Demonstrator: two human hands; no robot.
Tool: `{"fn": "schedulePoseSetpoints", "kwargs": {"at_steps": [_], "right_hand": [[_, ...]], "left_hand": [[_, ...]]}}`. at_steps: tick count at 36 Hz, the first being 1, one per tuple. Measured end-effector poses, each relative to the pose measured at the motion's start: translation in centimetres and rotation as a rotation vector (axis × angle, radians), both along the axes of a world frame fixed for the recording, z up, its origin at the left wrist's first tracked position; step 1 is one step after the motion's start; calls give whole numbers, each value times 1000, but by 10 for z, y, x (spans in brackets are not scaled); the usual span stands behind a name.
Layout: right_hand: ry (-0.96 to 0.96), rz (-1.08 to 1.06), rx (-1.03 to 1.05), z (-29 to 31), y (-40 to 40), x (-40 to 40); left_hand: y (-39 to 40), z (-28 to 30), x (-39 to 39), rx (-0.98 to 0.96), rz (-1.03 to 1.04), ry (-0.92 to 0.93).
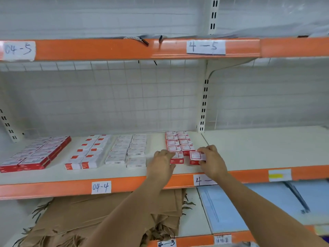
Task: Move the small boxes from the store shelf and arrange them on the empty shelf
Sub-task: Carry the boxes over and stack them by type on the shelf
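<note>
Right hand (211, 160) fingers apparently pinching a small box (195, 156).

The shelf (249, 148) lies bare to the right of the red-and-white boxes (179, 142), past the upright post (204, 104). Between those boxes and the white boxes (129, 150) runs a narrow bare strip, partly filled by the left hand (162, 162). Overhead, the upper shelf's orange edge (124, 49) caps the bay. What looks like 2 black ties (153, 41) hang over that edge.
</note>
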State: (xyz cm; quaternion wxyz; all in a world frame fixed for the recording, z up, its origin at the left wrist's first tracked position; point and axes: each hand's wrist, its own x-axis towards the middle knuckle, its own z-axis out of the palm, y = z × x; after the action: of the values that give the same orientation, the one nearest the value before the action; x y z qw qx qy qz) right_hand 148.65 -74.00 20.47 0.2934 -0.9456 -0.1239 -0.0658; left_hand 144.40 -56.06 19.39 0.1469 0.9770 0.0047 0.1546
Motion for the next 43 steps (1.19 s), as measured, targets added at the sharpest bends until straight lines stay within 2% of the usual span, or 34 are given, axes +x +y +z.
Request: {"fn": "schedulePoseSetpoints", "kwargs": {"at_steps": [7,19,23,28,31,36,40,43], "right_hand": [[22,38,-101,-4,8,16],[-87,30,-213,-11,19,29],[-284,25,-262,-10,30,24],[-522,256,-268,-4,70,7],[-461,366,-290,-5,99,-9],[-294,386,-289,-11,138,-15],[-223,415,-208,-14,159,-16],[-214,476,-238,-18,169,-18]], "left_hand": [[0,-2,20,65,-24,26],[7,-9,23,-25,-78,10],[16,-6,15,-12,-67,21],[52,-4,-4,-13,120,0],[81,-4,-18,-24,230,-24],[130,-5,-34,-1,349,-21],[153,-7,-37,-15,335,50],[158,-11,-38,-13,288,91]]}}
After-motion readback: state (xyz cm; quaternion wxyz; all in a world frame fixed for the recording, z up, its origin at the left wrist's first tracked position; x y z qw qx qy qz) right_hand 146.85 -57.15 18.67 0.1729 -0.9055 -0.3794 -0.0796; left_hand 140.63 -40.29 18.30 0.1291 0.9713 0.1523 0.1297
